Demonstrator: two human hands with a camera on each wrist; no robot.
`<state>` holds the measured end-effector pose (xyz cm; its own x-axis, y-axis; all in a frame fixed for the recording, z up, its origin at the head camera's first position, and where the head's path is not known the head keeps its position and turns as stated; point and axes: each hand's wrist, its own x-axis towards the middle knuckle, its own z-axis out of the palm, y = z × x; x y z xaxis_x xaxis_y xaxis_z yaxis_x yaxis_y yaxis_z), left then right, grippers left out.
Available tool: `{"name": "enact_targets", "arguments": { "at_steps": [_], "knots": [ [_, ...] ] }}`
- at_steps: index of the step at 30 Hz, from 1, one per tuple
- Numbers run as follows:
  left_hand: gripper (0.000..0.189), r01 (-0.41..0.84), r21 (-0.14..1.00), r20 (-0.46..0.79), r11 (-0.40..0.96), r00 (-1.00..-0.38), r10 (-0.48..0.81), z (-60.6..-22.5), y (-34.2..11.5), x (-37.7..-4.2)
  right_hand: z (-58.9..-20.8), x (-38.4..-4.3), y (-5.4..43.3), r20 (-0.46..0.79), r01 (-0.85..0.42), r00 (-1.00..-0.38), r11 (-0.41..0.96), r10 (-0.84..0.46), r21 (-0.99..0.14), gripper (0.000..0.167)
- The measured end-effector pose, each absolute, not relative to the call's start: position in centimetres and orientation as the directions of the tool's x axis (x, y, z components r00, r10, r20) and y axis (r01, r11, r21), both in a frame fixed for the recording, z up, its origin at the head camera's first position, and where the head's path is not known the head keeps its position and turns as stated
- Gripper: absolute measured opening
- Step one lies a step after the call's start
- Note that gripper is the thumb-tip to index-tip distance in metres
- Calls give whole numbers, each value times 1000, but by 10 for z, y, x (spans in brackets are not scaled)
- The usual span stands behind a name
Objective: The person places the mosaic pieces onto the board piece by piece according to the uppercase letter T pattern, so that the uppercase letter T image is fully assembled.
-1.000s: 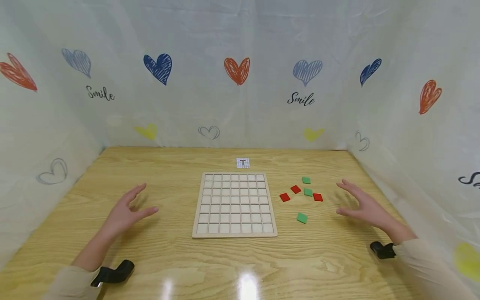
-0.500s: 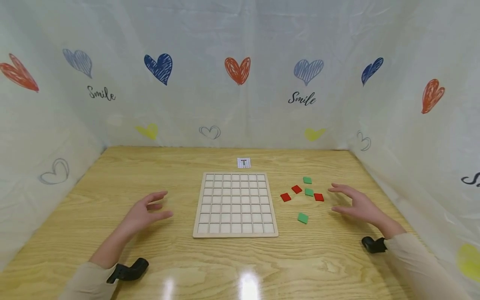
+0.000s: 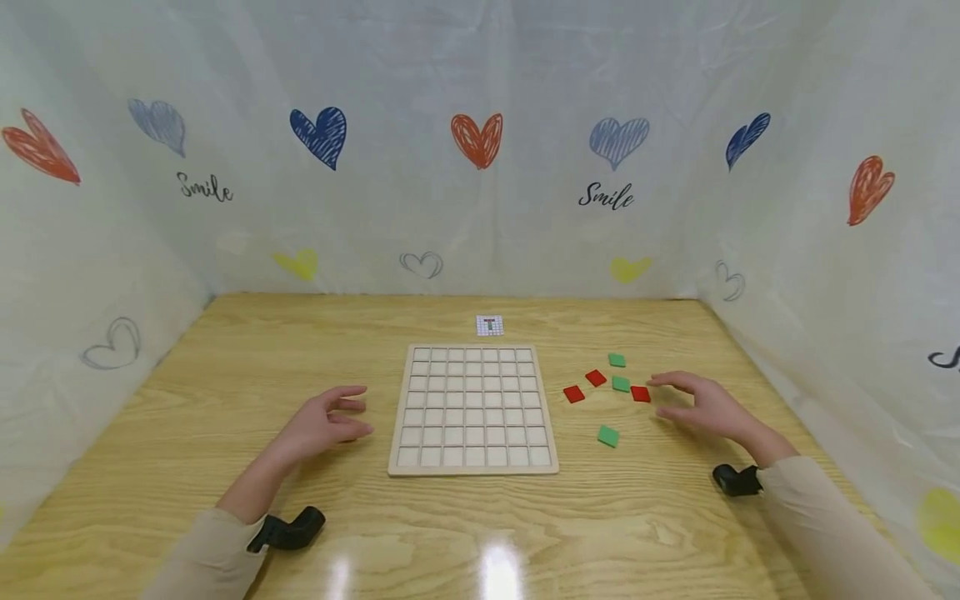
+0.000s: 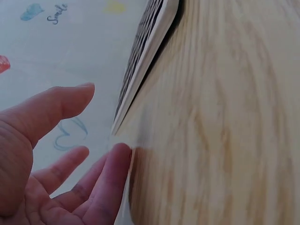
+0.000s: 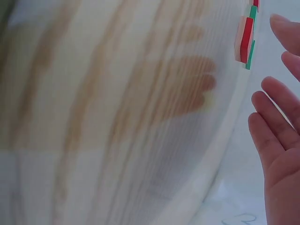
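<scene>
A pale wooden grid board point(image 3: 474, 469) lies flat in the middle of the table, its square cells bare. Just left of it is my left hand point(image 3: 318, 427), fingers loosely bent and thumb apart, holding nothing. My right hand point(image 3: 708, 406) reaches in from the right, its fingertips right at the nearest red tile point(image 3: 641, 394), with nothing held. Two more red tiles, one at the left point(image 3: 573, 394) and one behind it point(image 3: 596, 378), lie between hand and board. Among them are a green tile point(image 3: 621, 384), a farther green tile point(image 3: 617, 360) and a nearer green tile point(image 3: 608, 436).
Behind the board lies a small printed card point(image 3: 490, 325) with a grid and a T-shaped pattern in dark red and green. White curtains point(image 3: 390, 192) with hearts and "Smile" lettering enclose the wooden table point(image 3: 420, 533) at the back and sides. Each wrist wears a black camera mount.
My left hand has moved right, toward the board's left edge. My right hand has come left, up to the nearest red tile. Board and tiles stay in place.
</scene>
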<state>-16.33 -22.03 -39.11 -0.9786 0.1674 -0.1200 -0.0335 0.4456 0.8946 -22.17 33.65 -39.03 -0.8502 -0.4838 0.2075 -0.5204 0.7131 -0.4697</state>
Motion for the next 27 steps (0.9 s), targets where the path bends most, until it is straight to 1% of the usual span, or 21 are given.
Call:
{"name": "enact_targets", "arguments": {
  "at_steps": [4,8,10,15,21,27],
  "knots": [
    [67,-67,913,-150,403,-972,178,-394,-214,-164,-390,-224,333,170,-503,-855,708,-489,-495,36],
    [66,-67,921,-154,384,-968,200,-395,-208,-164,-390,-225,332,108,-472,-864,715,-493,-516,37],
    [66,-60,920,-152,387,-966,211,-395,-205,-165,-389,-226,332,91,-467,-866,726,-493,-505,37],
    [67,-62,918,-169,392,-955,244,-397,-199,-168,-388,-229,331,95,-488,-854,723,-512,-489,35],
    [70,-33,908,-174,417,-936,305,-397,-194,-171,-389,-235,328,118,-517,-839,709,-532,-479,30],
    [71,-39,907,-189,419,-927,324,-398,-188,-169,-389,-240,325,123,-528,-832,706,-540,-472,24]
  ]
}}
